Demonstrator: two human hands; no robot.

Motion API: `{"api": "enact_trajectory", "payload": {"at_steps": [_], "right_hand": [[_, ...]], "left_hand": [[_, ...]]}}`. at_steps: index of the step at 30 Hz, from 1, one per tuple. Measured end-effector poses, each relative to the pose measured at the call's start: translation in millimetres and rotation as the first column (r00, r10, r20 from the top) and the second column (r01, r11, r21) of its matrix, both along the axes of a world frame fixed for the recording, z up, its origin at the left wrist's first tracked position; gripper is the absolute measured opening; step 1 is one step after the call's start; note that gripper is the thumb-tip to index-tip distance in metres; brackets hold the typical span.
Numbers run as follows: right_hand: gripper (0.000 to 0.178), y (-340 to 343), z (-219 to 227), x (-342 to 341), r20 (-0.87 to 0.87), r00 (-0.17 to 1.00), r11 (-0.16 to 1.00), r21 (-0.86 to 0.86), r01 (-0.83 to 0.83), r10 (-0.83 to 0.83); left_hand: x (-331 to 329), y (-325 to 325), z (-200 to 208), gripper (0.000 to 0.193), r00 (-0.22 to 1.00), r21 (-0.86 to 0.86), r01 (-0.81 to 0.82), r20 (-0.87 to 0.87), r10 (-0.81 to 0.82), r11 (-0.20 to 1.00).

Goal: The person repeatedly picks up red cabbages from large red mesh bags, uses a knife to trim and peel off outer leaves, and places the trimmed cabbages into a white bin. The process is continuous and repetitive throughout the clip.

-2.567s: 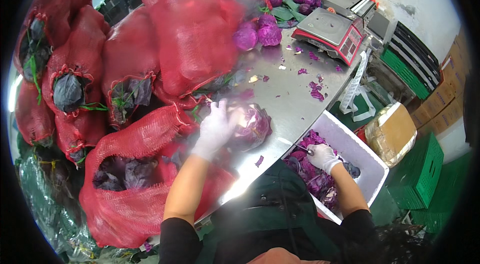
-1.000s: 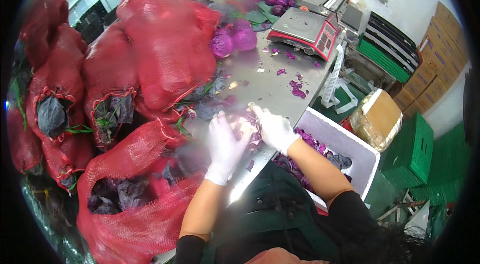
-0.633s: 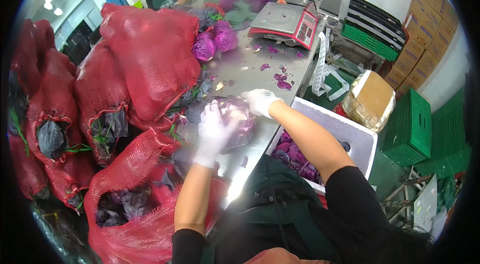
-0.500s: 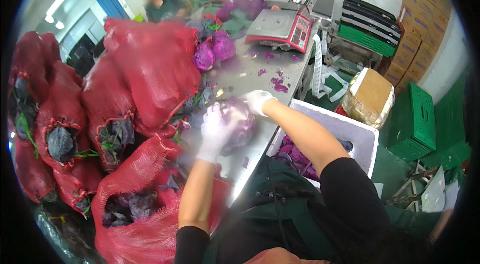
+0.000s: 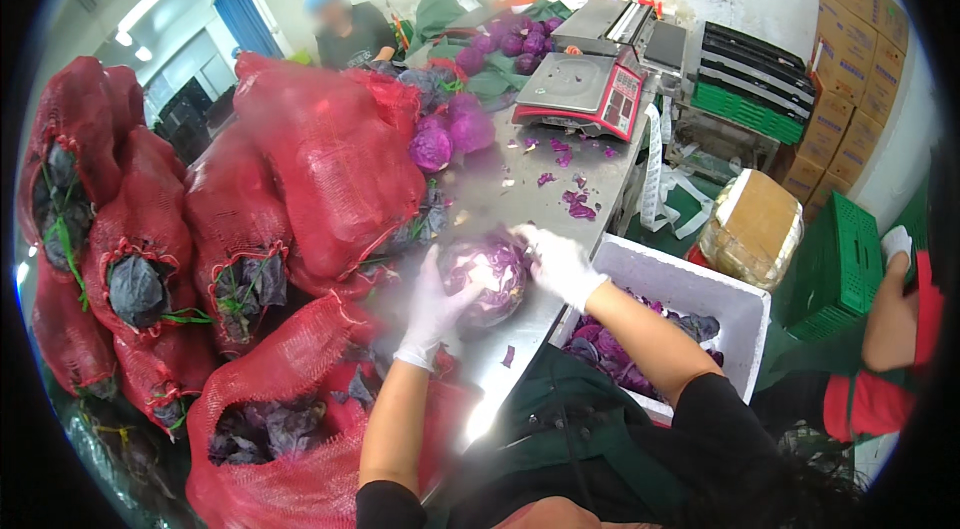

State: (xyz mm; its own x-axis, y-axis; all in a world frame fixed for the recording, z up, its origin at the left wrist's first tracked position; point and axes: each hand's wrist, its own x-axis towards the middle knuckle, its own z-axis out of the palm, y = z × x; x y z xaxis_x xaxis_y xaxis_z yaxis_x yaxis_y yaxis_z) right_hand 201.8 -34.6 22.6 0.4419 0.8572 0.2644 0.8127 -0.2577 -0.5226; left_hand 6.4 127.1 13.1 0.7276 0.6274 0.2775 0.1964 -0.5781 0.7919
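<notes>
Between my hands, a red cabbage (image 5: 490,277) with pale patches rests at the steel table (image 5: 510,201). My left hand (image 5: 432,307), in a white glove, grips its left side, thumb across the front. My gloved right hand (image 5: 566,269) has its fingers bent against the cabbage's upper right edge; whether a loose leaf is pinched there I cannot make out. To my right, a white foam box (image 5: 690,269) holds purple leaves (image 5: 610,341). An open red mesh bag (image 5: 290,354) of dark-leaved cabbages lies near my left forearm.
Full red mesh bags (image 5: 340,169) crowd the left. Farther along the table are trimmed cabbages (image 5: 450,134), leaf scraps (image 5: 578,204) and a red scale (image 5: 585,94). Green crates (image 5: 835,264) and a wrapped carton (image 5: 752,229) stand right. One person (image 5: 350,34) is behind; another's arm (image 5: 885,314) shows right.
My right hand has shifted from beyond the cabbage to its right side. The cabbage now shows more plainly between my hands. At the right edge, a person's arm and red clothing have come further into view.
</notes>
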Motion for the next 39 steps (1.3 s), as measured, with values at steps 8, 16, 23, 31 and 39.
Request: {"api": "enact_trajectory", "payload": {"at_steps": [8,16,23,31,39], "right_hand": [[0.056,17.3,-3.3,-8.9,-0.050,0.998,0.993,-0.114,-0.036,0.031],[0.030,47.8,4.0,36.2,0.023,0.998,0.972,-0.230,-0.044,0.051],[0.044,93.3,-138.6,118.9,0.019,0.970,0.953,-0.183,0.241,-0.242],[0.035,-0.2,49.7,95.1,0.113,0.976,0.940,-0.269,0.209,-0.185],[0.078,-8.3,11.1,9.4,0.058,0.997,0.998,-0.032,-0.056,0.058]], "left_hand": [[28.7,-19.9,27.8,0.108,0.965,0.148,-0.175,-0.172,0.200,0.973],[50.5,0.6,16.9,0.100,0.980,0.223,-0.035,-0.185,0.078,0.974],[52.0,-10.0,22.6,0.101,0.961,0.475,0.275,-0.137,-0.239,0.836],[38.1,7.9,44.7,0.110,0.894,0.072,0.415,-0.220,-0.391,0.907],[56.4,-29.4,-8.7,0.116,0.973,-0.137,0.138,0.203,-0.108,0.981]]}}
